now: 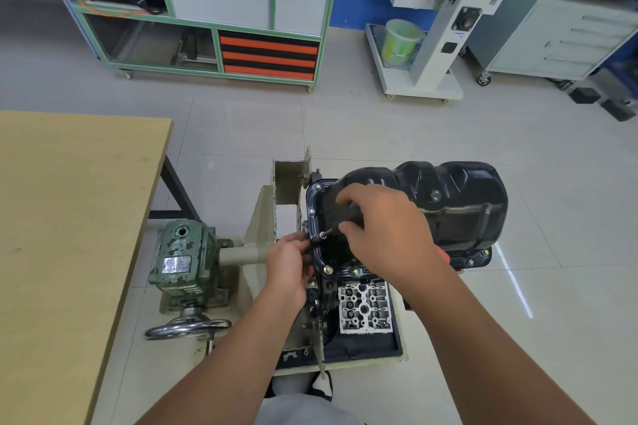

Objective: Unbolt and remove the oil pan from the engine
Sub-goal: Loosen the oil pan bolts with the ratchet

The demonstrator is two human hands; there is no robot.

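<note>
Hands [386,235] at oil pan [431,203] flange

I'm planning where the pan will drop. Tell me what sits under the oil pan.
Below the oil pan at its near edge, a pale metal engine part full of round holes shows. The right hand and the pan itself cover whatever lies directly beneath.

Oil pan [431,203] atop engine [366,307]; gearbox [179,262] left, apparently beside table [69,217]
</note>
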